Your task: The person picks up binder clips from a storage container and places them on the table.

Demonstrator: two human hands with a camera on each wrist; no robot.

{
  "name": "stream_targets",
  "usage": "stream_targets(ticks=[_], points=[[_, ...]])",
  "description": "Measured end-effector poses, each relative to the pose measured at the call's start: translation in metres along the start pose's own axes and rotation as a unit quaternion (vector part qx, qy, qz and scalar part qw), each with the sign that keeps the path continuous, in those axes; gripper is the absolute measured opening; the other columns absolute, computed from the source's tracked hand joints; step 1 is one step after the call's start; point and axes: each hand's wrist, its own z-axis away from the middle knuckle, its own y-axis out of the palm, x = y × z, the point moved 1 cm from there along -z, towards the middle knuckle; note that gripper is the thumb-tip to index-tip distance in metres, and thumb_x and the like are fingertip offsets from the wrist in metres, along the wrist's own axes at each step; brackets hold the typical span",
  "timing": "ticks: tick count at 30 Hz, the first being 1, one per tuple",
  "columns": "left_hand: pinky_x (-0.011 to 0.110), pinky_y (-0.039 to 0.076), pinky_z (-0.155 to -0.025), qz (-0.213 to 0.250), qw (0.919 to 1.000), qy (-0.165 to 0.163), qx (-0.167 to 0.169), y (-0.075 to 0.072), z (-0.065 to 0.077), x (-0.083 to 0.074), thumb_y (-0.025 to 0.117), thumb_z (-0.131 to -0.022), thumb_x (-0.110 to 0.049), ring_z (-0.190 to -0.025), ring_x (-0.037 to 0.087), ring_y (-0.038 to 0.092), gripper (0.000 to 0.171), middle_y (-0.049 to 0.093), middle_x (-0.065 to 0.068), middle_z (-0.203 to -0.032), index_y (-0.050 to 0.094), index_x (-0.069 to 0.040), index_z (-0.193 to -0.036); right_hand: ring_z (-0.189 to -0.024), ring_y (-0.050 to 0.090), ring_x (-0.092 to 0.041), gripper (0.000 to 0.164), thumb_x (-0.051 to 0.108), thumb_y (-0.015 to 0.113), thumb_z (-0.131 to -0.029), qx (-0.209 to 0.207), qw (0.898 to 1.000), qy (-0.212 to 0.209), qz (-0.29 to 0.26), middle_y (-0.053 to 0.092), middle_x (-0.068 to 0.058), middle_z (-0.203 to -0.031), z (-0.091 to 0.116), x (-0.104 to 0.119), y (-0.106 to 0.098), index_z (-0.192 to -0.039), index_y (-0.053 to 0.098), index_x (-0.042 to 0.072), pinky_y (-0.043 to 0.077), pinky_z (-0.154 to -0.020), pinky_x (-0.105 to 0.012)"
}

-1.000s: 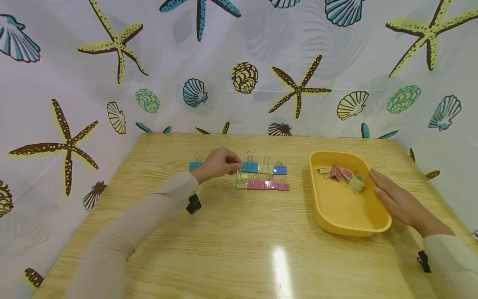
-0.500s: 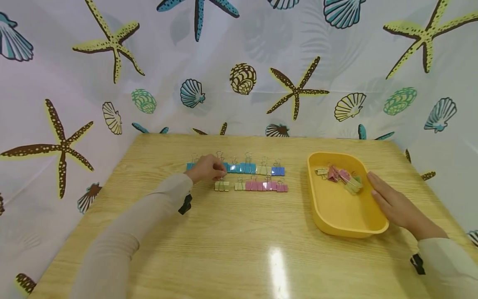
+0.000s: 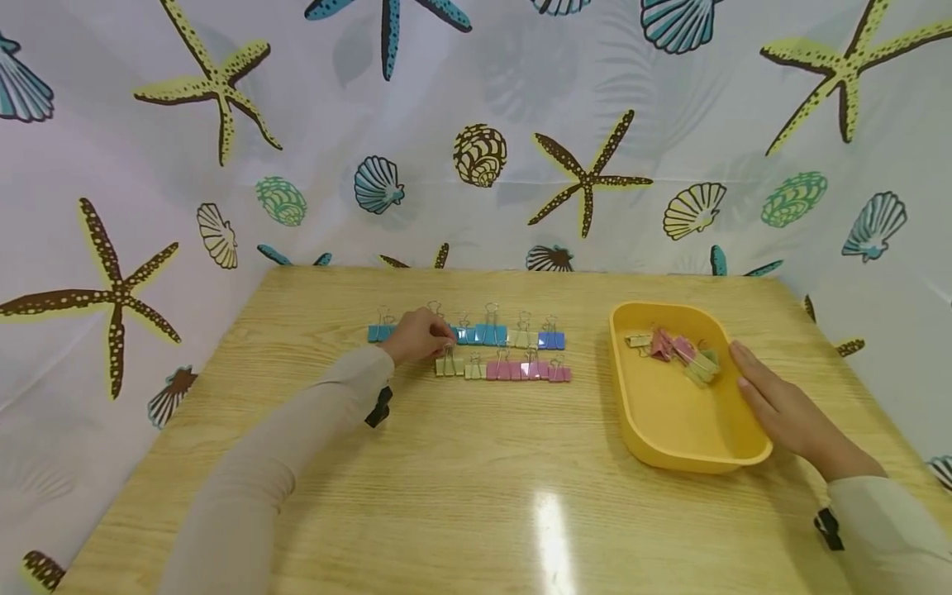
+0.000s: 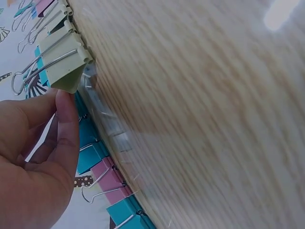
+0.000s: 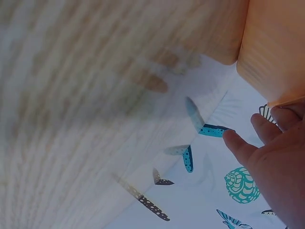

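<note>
pale clip slid right under curled left hand; right hand flat.

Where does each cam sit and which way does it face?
Head: worn on the head, looks forward and down at the table, clip rows, yellow tray; both sleeved arms and hands show.
Left wrist: at the left hand, looks along the tabletop at a pale green clip touching the fingers.
Right wrist: at the right hand, faces the tray's wall and the curtain.
Shared: head and left wrist both show that clip.
</note>
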Motion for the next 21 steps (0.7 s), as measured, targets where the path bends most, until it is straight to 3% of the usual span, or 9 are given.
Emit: stream_targets(ticks=[3, 7, 15, 21], points=[[0.025, 0.052, -0.061, -0.003, 1.0, 0.004, 0.001, 0.0012, -0.0006, 0.0008, 0.065, -0.092, -0.012, -0.066, 0.013, 0.063, 0.012, 0.07, 0.005, -0.079, 0.074, -0.005, -0.092, -0.143, 0.004, -0.011, 0.054, 0.014, 0.031, -0.106, -0.001, 1.0, -0.001, 0.003, 0.007, -0.018, -0.158, -0.0007, -0.0005, 0.0005, -0.154, 0.008, 0.008, -0.003, -0.107, -0.007], [0.027, 0.053, -0.066, -0.01, 0.9999, 0.012, 0.005, 0.0029, 0.0012, -0.0008, 0.065, -0.091, -0.012, -0.068, 0.012, 0.064, 0.012, 0.071, 0.005, -0.081, 0.075, -0.005, -0.093, -0.144, 0.006, -0.022, 0.054, 0.015, 0.03, -0.106, 0.006, 1.0, 0.011, -0.004, 0.007, -0.022, -0.157, -0.0006, -0.001, 0.0005, -0.154, 0.006, 0.008, -0.004, -0.11, -0.011], [0.029, 0.054, -0.071, -0.016, 0.9998, 0.009, -0.004, 0.0066, 0.0035, -0.0024, 0.064, -0.092, -0.011, -0.074, 0.014, 0.066, 0.012, 0.071, 0.006, -0.089, 0.075, -0.005, -0.096, -0.144, 0.006, -0.02, 0.053, 0.015, 0.03, -0.106, 0.003, 1.0, 0.009, 0.002, 0.008, -0.022, -0.157, -0.0006, -0.0008, 0.001, -0.153, 0.008, 0.004, -0.004, -0.106, -0.007], [0.032, 0.054, -0.073, -0.028, 0.9994, 0.018, -0.009, 0.0072, 0.0031, -0.0001, 0.065, -0.092, -0.012, -0.078, 0.016, 0.065, 0.013, 0.07, 0.006, -0.091, 0.074, -0.006, -0.097, -0.145, 0.009, -0.035, 0.053, 0.015, 0.03, -0.106, 0.004, 1.0, 0.014, 0.002, 0.007, -0.022, -0.157, -0.0001, -0.0011, 0.0009, -0.154, 0.007, 0.007, -0.004, -0.107, -0.008]])
